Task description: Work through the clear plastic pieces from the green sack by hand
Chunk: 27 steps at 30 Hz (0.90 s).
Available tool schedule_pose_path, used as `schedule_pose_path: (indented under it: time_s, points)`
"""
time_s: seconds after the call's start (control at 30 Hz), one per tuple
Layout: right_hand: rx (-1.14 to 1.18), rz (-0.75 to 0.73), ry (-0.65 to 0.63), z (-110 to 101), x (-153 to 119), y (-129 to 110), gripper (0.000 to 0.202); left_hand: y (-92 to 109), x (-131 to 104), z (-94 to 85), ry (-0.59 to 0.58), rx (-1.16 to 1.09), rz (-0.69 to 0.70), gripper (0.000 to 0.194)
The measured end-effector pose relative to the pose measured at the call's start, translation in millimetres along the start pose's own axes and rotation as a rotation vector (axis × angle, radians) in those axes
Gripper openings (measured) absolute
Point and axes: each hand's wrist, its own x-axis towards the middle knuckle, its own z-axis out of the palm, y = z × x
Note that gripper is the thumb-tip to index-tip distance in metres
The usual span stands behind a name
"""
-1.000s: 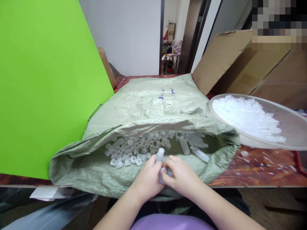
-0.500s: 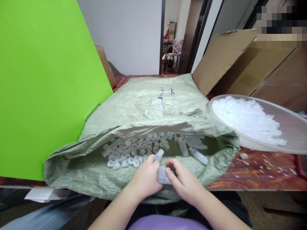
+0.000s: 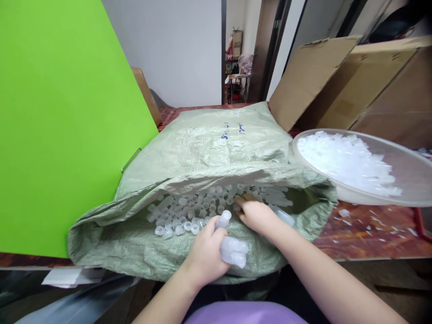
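Sack (image 3: 158,252) gapes wide on the near side so the right hand (image 3: 254,214) fits in, but the top flap (image 3: 216,173) hangs over the far end. Left hand (image 3: 207,252) plus bottles (image 3: 234,251) clog the near middle. Green panel (image 3: 60,126) walls off left, tub (image 3: 413,182) blocks right. Near right, just low scraps (image 3: 344,213) on the counter (image 3: 357,247).

The right hand (image 3: 254,215) has its fingertips lost among the pieces (image 3: 189,213) in the sack (image 3: 209,135), so no clue if they're pinching anything. The left hand (image 3: 207,254) covers the middle of the bottles (image 3: 232,251) it's gripping, and their ends are too smeary to count. Right arm (image 3: 313,265) blocks one end of a loose bottle (image 3: 285,216). Scrawl (image 3: 224,131) on the sack? Can't read it. Tub (image 3: 416,180) gets chopped by the right edge, green board (image 3: 60,126) runs off left and top.
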Motion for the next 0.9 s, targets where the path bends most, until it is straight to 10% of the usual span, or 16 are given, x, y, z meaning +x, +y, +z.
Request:
schedule_pose_path:
  time_s: [0.23,0.6,0.9]
  points:
    - [0.411,-0.307,-0.096,-47,-51,-3,0.019,3,2,-5.5,-0.052,-0.218,-0.084,0.016]
    - [-0.094,-0.67,0.094,-27,-78,7,0.032,7,8,6.2,-0.162,-0.218,-0.118,0.013]
    - [0.067,-0.111,-0.062,-16,-70,0,0.048,9,13,9.4,-0.133,-0.079,-0.104,0.005]
